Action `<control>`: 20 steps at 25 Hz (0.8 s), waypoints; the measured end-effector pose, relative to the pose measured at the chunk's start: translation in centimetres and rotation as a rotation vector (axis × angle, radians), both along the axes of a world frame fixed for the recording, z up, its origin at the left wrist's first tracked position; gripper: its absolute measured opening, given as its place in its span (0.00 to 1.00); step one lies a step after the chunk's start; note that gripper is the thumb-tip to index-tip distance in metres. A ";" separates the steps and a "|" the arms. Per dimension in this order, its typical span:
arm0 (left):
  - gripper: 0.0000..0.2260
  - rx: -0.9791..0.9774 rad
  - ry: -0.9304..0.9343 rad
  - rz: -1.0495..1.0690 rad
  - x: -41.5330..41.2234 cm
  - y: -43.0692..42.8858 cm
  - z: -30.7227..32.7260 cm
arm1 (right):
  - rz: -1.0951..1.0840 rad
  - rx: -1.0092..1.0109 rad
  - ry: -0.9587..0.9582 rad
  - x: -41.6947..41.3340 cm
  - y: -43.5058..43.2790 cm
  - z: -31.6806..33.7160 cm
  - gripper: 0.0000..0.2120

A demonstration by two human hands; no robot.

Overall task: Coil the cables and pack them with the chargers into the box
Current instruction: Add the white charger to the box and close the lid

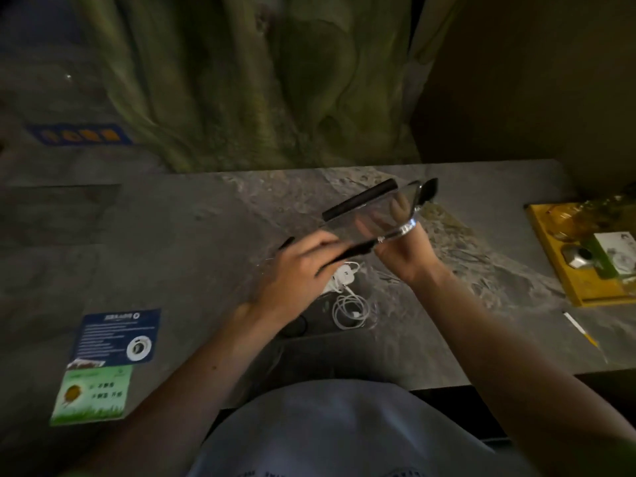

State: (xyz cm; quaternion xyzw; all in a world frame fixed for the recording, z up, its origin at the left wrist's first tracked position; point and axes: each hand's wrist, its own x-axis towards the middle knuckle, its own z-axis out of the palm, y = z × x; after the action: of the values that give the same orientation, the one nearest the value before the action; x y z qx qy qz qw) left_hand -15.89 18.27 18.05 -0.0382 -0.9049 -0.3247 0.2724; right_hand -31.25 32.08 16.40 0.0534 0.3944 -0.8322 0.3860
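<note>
Risk of clear box, gripped edgewise by left hand and right hand, slipping onto coiled cable on bench.

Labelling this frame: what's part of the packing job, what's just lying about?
Job: clear box, coiled white cable, white charger, left hand, right hand.
Lying about: blue card, green card, yellow tray.
</note>
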 end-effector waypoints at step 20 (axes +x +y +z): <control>0.12 -0.273 -0.499 -0.274 4.4 1.4 -10.5 | 0.147 0.836 0.237 1.3 2.5 -7.3 0.08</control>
State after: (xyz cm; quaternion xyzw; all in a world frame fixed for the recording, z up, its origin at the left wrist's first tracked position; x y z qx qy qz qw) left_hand -11.46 19.68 7.59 -0.1152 -0.9655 -0.2330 -0.0122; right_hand -29.96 34.59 9.09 0.0808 0.7415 -0.5719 0.3414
